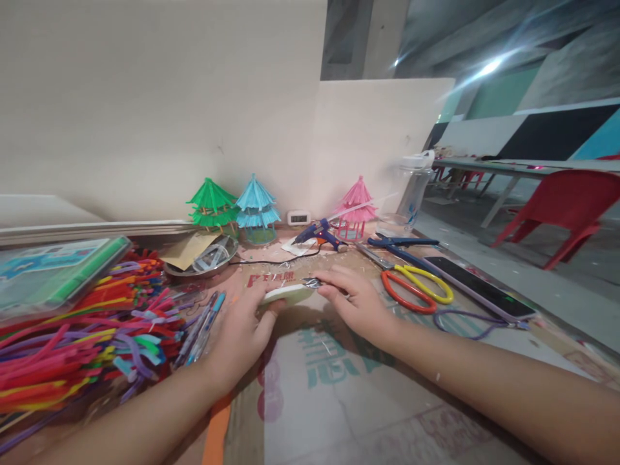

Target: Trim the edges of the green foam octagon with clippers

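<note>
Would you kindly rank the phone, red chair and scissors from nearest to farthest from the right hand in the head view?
1. Scissors, just right of the right hand.
2. Phone, right of the scissors.
3. Red chair, in the right background.

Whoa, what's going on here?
Somebody's sitting or standing at a messy table, using both hands. The left hand holds a pale, flat piece, and the right hand pinches a small shiny thing at its edge, too small to name. Behind them stand three little tiered-roof models: green, blue and pink. A glue gun lies in front.
</note>
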Motion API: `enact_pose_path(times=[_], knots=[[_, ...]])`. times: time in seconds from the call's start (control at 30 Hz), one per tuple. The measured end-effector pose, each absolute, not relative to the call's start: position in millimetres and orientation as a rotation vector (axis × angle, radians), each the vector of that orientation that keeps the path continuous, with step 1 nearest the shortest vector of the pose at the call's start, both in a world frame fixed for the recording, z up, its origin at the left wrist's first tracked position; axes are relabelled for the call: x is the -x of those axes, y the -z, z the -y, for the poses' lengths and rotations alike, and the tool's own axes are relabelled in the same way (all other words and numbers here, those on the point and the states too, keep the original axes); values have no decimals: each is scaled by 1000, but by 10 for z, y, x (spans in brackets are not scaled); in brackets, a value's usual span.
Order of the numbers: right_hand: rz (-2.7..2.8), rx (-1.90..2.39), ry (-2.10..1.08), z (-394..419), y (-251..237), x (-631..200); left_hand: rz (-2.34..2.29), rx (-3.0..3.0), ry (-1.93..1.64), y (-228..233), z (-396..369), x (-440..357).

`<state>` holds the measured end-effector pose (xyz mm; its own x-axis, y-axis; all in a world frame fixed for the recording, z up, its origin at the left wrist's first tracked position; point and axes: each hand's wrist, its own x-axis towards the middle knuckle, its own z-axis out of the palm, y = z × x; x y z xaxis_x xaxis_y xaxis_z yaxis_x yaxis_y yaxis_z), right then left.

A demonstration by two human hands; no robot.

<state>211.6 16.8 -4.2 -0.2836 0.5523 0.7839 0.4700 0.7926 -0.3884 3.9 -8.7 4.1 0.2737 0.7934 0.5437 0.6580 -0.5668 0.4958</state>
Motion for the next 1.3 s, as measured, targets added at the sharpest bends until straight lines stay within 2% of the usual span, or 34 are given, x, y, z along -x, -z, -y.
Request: enact_pose_path(times=[0.33, 0.7, 1.3], knots=[[1891, 813, -167, -205, 71, -2111, -1454, -2086, -1160, -45, 62, -27], [2017, 714, 139, -114, -21, -2130, -1335, -2344, -1186, -45, 99, -29], [2068, 703, 184, -104, -29, -2134, -1331, -2435, -1149, -23, 97, -16]])
